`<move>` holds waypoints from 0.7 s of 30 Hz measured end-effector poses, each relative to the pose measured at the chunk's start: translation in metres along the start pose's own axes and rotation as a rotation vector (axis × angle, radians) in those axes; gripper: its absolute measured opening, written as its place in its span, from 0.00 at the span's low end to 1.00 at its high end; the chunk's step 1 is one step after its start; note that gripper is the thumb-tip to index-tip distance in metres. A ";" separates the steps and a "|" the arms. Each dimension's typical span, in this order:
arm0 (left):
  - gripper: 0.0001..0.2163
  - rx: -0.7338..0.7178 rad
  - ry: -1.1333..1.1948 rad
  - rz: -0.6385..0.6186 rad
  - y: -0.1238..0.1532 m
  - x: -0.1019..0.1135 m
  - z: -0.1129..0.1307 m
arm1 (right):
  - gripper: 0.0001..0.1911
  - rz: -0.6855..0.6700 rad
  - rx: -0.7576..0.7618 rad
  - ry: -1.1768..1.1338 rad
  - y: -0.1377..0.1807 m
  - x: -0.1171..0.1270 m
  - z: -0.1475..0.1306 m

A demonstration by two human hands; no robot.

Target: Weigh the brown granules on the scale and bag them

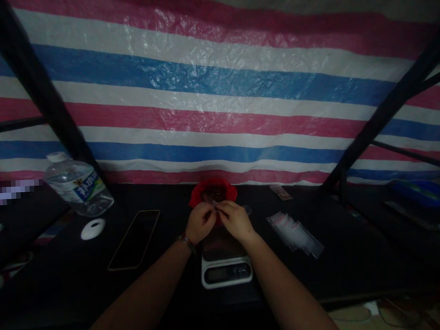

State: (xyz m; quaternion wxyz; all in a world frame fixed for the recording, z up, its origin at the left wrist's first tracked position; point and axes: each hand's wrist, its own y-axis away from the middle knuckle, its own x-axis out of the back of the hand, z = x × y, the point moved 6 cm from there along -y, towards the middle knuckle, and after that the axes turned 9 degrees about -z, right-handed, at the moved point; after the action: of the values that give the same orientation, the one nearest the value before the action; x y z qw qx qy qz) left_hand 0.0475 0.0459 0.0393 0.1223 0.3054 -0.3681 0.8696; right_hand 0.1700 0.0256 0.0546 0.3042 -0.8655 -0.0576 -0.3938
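Observation:
My left hand point(200, 222) and my right hand point(236, 219) meet fingertip to fingertip, both closed in a pinch. Between them is a small clear plastic bag point(214, 202), mostly hidden by the fingers. Just beyond the fingers stands a red bowl point(195, 195) with small brown bits point(214, 191) in it. Below my hands lies a white kitchen scale point(228, 283) with a dark top plate, its display facing me. To the right, several flat clear zip bags point(294, 233) overlap in a fanned pile. Behind them lies a filled small bag point(280, 192) of brownish contents.
A phone point(135, 240), a white computer mouse point(93, 229) and a large clear bottle point(78, 185) stand or lie to the left on the black table point(298, 278). Striped sheeting point(218, 121) hangs behind. Dark slanted posts point(371, 119) flank both sides. A blue tray point(421, 193) sits far right.

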 end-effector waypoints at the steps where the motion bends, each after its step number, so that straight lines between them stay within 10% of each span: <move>1: 0.08 -0.006 -0.004 0.002 0.000 0.000 0.001 | 0.15 0.002 -0.008 0.007 0.000 0.000 0.001; 21: 0.09 0.036 0.081 0.282 0.005 0.020 -0.007 | 0.16 0.297 -0.139 -0.570 0.002 0.015 0.030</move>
State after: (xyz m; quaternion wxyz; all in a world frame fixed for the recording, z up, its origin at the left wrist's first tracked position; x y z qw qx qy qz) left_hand 0.0270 0.0471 0.0456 0.0083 0.2174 -0.3866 0.8962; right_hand 0.2004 0.0390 0.0497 0.2700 -0.9586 0.0137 -0.0900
